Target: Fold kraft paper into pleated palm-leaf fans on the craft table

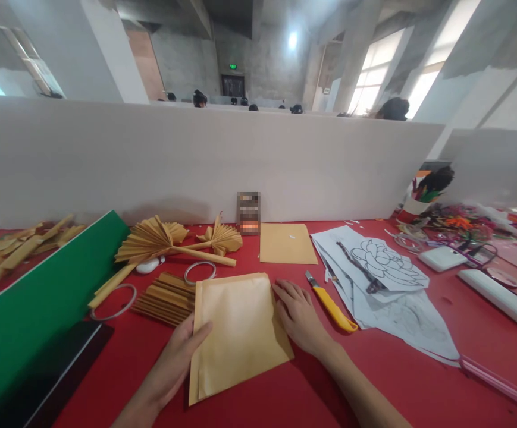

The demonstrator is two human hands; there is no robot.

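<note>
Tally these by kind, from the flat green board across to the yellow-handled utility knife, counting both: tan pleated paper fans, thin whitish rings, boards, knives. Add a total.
Tan pleated paper fans: 2
Thin whitish rings: 2
Flat green board: 1
Yellow-handled utility knife: 1
Total: 6
</note>
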